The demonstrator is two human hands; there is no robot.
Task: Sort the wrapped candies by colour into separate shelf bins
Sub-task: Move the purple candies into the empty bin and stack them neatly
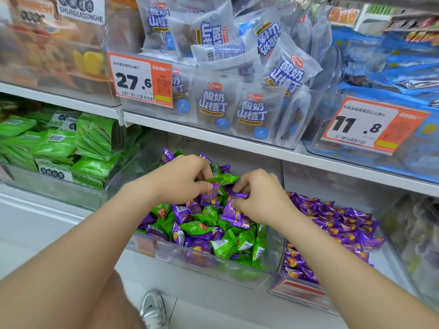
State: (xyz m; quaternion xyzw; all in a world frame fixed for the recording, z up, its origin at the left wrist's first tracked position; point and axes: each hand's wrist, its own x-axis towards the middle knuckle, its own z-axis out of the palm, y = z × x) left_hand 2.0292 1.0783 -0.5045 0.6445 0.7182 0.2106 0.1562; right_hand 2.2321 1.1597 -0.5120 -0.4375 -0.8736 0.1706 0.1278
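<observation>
Mixed bin [273,243]: purple + green candies, at front edge of shelf [47,210], middle.
L hand [183,178]: mine hovered over that heap, fingers curled, pinched a purple candy [210,194] just under a green candy [222,179].
R hand [261,198]: close beside L hand, I gripped a 2nd purple candy [234,211].
Purple bin [299,292]: touching on right, purple only.
</observation>
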